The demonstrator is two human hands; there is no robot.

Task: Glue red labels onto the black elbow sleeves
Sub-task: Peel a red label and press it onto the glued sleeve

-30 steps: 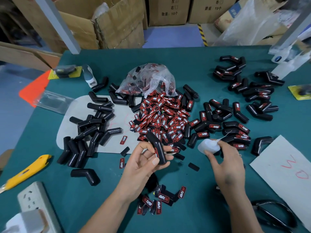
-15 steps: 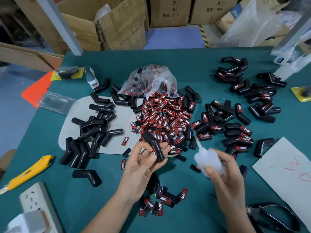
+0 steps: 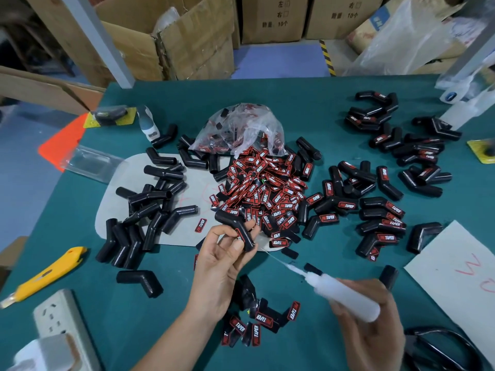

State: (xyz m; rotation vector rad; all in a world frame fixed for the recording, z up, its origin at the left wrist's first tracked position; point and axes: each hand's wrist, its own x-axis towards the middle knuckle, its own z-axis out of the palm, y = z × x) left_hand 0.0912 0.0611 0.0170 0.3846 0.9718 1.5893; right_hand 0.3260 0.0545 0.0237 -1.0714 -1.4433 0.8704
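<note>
My left hand [image 3: 219, 263] holds one black elbow sleeve [image 3: 235, 227] above the desk [image 3: 308, 111], fingers [image 3: 237, 246] curled round its lower leg, a red label seemingly under the thumb. My right hand [image 3: 372, 328] is wrapped round the glue bottle [image 3: 345, 293], its thin nozzle aimed at the sleeve but apart from it. A hard squeeze could, I judge, drip glue on the desk or my fingers. The pile of red labels [image 3: 265, 188] just beyond could catch a stray string.

head cam | looks forward-down, close over green table [image 3: 294, 108] | single view
</note>
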